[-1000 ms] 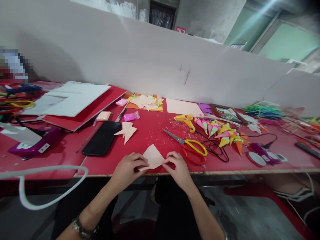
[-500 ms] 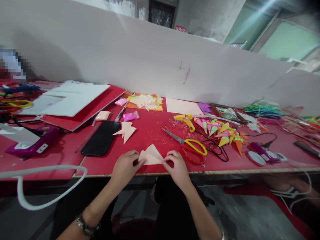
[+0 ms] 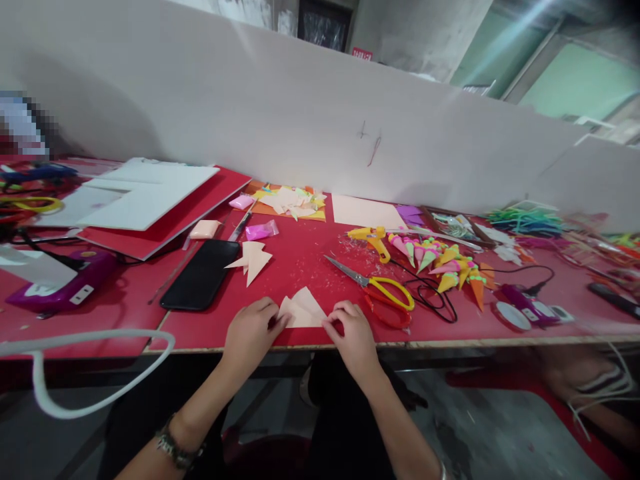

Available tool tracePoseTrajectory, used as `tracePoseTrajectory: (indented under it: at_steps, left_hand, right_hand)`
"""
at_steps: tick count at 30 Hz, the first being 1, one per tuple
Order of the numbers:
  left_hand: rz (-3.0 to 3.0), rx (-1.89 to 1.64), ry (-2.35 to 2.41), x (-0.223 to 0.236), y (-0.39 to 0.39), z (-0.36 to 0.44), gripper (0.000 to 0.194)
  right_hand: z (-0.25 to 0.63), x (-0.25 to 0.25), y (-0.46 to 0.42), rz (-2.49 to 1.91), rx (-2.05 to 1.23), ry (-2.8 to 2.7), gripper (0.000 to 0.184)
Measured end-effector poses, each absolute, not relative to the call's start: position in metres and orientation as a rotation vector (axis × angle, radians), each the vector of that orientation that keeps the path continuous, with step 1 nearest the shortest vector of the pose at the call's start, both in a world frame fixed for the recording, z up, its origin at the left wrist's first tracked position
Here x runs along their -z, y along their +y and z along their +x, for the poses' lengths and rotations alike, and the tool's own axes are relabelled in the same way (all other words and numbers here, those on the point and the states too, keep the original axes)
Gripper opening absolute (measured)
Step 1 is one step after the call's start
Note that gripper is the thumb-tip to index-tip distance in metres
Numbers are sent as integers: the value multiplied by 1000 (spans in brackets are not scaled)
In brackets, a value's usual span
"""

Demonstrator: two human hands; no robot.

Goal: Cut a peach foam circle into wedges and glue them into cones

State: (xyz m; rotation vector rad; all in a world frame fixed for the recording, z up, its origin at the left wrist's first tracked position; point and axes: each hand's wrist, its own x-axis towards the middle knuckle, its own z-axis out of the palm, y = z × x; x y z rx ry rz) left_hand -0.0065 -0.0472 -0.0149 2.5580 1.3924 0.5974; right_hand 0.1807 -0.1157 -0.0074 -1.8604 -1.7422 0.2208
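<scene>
A folded peach paper triangle lies at the front edge of the red table. My left hand pinches its left corner with closed fingers. My right hand pinches its right corner the same way. Both hands rest on the table edge, with the paper stretched between them.
Yellow-handled scissors lie just right of the paper, and a yellow glue gun and coloured paper cones farther back. A black phone, cut peach pieces and white boards sit at the left. A white partition stands behind.
The paper went from an open sheet lifted at one side to a flat folded triangle. Both hands slid slightly closer to the table edge and stayed on its corners.
</scene>
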Motion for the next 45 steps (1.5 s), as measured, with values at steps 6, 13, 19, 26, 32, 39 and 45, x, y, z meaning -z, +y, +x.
tracePoseTrajectory:
  at_steps: [6,13,19,26,32,39,45]
  left_hand:
    - [2547,-561,1478,14,-47,-7,30]
    - [2599,-529,1506,14,-45,-5,31]
    - [2621,-480,1538,14,-44,-3,34]
    - [2451,-564,1268,12,-38,-10,34]
    - [2457,-569,1266,13,-39,-9,34]
    - [2471,-574,1210,11,-39,-7,39]
    - [2527,-555,1324,15,-41,-6,38]
  right_hand:
    - [182,7,-115,-1868,-278,-1728,5]
    - [184,5,-118,-1830,-307,-1771,10]
    - [183,4,-120,-1847,-277,-1794,12]
    - [184,7,-120,-1828,-266,-1805,14]
    - [181,7,-118,-1827,-246,-1760,13]
    - [180,8,-117,-1863,-234,-1766,10]
    - [178,9,-117,-1893,-189,-1769,8]
